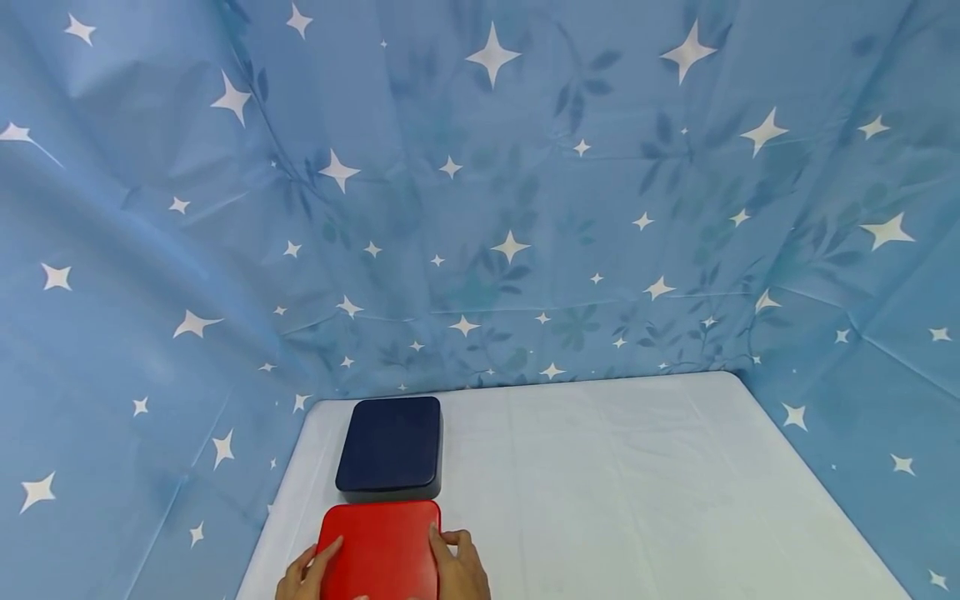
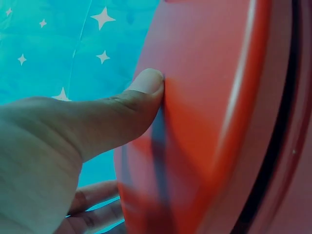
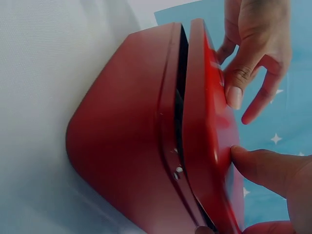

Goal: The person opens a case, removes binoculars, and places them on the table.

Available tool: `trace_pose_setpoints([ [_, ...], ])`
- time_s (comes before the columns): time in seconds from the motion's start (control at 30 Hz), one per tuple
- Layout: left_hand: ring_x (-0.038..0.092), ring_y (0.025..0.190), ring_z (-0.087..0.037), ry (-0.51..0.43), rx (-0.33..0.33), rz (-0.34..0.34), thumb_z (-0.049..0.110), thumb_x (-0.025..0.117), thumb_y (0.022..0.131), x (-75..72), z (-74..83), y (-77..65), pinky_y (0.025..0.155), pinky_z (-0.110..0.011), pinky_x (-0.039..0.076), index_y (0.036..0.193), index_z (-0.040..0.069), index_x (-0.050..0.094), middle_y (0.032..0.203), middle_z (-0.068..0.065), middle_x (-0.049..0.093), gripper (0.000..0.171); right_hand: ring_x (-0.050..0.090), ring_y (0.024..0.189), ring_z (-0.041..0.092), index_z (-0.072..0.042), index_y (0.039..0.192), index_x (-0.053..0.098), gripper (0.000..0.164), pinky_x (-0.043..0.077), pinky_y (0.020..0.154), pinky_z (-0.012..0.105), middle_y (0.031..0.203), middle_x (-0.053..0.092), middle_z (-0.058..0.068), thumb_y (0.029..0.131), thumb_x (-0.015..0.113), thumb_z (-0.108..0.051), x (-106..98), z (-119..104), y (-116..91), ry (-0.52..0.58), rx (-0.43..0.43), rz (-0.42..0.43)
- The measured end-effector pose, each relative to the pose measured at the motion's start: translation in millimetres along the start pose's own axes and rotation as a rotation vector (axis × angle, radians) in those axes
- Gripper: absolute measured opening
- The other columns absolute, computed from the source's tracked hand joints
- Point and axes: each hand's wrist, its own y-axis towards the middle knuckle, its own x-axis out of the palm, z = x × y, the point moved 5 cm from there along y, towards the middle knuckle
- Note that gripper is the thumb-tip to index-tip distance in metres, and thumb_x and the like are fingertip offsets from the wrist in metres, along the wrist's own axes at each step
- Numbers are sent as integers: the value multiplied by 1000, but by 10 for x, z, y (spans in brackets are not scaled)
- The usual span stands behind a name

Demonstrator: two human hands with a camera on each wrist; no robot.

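Note:
A red metal tin box (image 3: 122,122) stands on the white table, its red lid (image 1: 382,546) slightly raised, with a dark gap between lid and body in the right wrist view. My left hand (image 1: 306,575) holds the lid's left side, the thumb (image 2: 141,92) on its top and other fingers partly hidden past the edge. On the opposite side, my right hand (image 1: 459,567) grips the lid with its thumb (image 3: 261,168) on top; a fingertip (image 3: 204,229) shows at the gap near the bottom of the right wrist view.
A dark navy tin box (image 1: 390,446) with its lid on stands right behind the red one. The white-covered table (image 1: 600,483) extends to the right. Blue star-patterned cloth (image 1: 510,208) hangs around the back and both sides.

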Motion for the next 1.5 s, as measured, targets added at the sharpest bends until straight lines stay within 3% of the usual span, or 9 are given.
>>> trace_pose_setpoints([
  [0.13,51,105,-41,-6,57,56,68,82,58,-12,66,66,76,-53,55,141,9,54,138,-30,44,106,58,91,16,-15,135,63,87,50,70,27,115,57,6,61,88,-53,-103,-19,-64,-125,-155,46],
  [0.27,54,101,-35,0,155,193,57,85,62,-64,190,49,78,-48,52,129,3,64,127,-32,51,89,57,88,13,-13,133,64,87,49,66,24,112,58,7,63,85,-58,-177,-12,-94,-151,-241,111],
  [0.43,53,105,-38,-10,187,264,57,86,62,-64,345,-63,80,-51,54,127,4,66,126,-30,51,86,55,85,8,-10,132,65,89,48,64,22,111,58,7,66,81,-66,-276,36,-120,-145,-322,174],
  [0.53,51,107,-38,-2,194,259,59,85,63,-55,428,-95,82,-52,54,128,6,66,128,-28,51,86,55,82,4,-8,132,65,89,47,62,22,111,57,8,70,74,-70,-336,86,-130,-124,-342,176],
  [0.77,50,110,-40,3,193,168,64,83,64,-13,590,-75,83,-54,55,132,8,64,133,-28,48,91,55,81,6,-5,136,60,92,48,64,23,114,54,9,64,85,-56,-512,151,-108,-107,-219,69],
  [1.1,50,104,-29,34,282,195,64,79,68,103,944,-98,82,-48,51,129,11,66,132,-21,50,82,54,68,-1,-3,137,59,94,45,60,21,116,55,12,60,90,-47,-783,339,-113,-72,-185,76],
  [1.3,50,107,-29,-27,311,160,63,79,68,237,1105,-129,82,-47,52,128,10,67,133,-20,49,80,51,68,-3,-3,135,60,90,42,57,19,117,55,11,57,91,-37,-929,489,-136,-59,-171,103],
  [1.37,51,105,-27,-33,358,196,61,80,68,287,1143,-133,81,-46,52,126,10,69,131,-20,50,78,51,68,-4,-3,135,60,90,41,57,19,118,55,11,57,92,-34,-976,542,-143,-58,-174,112],
  [1.5,51,96,-21,-18,492,362,57,85,64,384,1196,-143,75,-40,48,119,11,72,124,-19,53,73,51,68,-5,-3,136,60,89,43,57,19,119,55,11,57,93,-29,-1064,627,-153,-63,-175,121],
])
